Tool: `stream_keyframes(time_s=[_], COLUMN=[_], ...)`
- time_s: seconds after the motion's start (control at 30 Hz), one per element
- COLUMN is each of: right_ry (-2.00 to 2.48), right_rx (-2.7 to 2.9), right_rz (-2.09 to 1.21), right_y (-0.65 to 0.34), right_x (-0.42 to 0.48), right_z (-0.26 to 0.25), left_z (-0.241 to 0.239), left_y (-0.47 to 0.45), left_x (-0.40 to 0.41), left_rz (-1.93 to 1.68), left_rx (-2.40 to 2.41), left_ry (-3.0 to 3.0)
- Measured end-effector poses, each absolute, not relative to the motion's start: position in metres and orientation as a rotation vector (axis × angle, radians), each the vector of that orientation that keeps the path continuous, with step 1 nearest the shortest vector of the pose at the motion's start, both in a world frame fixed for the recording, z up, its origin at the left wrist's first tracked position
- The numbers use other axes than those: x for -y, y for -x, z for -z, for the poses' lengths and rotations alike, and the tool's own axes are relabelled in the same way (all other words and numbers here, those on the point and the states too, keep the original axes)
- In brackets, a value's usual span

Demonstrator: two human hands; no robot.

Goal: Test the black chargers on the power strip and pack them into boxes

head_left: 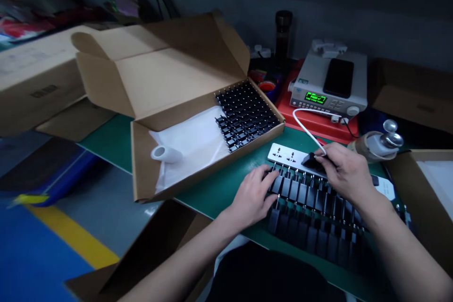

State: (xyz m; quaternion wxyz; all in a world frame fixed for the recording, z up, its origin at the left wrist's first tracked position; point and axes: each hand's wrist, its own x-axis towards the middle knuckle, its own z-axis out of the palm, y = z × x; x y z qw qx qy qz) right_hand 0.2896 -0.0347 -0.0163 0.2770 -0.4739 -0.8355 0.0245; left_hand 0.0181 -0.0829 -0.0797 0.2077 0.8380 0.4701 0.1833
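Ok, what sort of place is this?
Probably a factory electronics test bench: a benchtop instrument with a green display, rows of black plug adapters, a carton holding more, on a green mat.

Packed black adapters (300,193) obstruct passage below the hands (251,196) (345,174).

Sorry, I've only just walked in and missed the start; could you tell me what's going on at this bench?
A person is working at a green workbench. Their right hand holds a black plug adapter against a white power strip, while their left hand rests on rows of similar black adapters. Behind them, an open cardboard box holds more adapters beside white wrapping, and a bench instrument shows a lit green display.
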Motion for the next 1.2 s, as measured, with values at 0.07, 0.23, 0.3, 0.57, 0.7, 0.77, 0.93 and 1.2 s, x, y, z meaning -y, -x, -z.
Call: stream_keyframes(time_s=[0.07,0.23,0.3,0.57,0.7,0.77,0.93,1.2], right_ry=[1.258,1.299,1.366,1.326,1.298,1.302,1.294,1.288], right_rx=[2.23,1.905,1.814,2.084,2.097,2.089,2.083,2.248], right_rz=[-0.085,-0.248,-0.314,-0.235,-0.241,-0.278,-0.305,-0.116], right_y=[-0.29,-0.31,-0.322,-0.328,-0.325,-0.326,-0.329,-0.325], right_x=[0.035,0.041,0.045,0.051,0.051,0.051,0.05,0.049], right_z=[0.015,0.008,0.006,0.009,0.009,0.009,0.011,0.015], left_z=[0.094,0.105,0.104,0.102,0.1,0.098,0.084,0.015], left_y=[-0.021,-0.012,-0.011,-0.02,-0.021,-0.017,0.002,-0.013], left_x=[0.089,0.102,0.103,0.09,0.093,0.097,0.098,0.018], left_rz=[-0.621,-0.778,-0.75,-0.652,-0.682,-0.73,-0.918,-0.529], left_rx=[-1.352,-1.364,-1.325,-1.348,-1.382,-1.395,-1.438,-0.987], left_ry=[-2.337,-2.335,-2.38,-2.468,-2.384,-2.32,-2.176,-2.738])
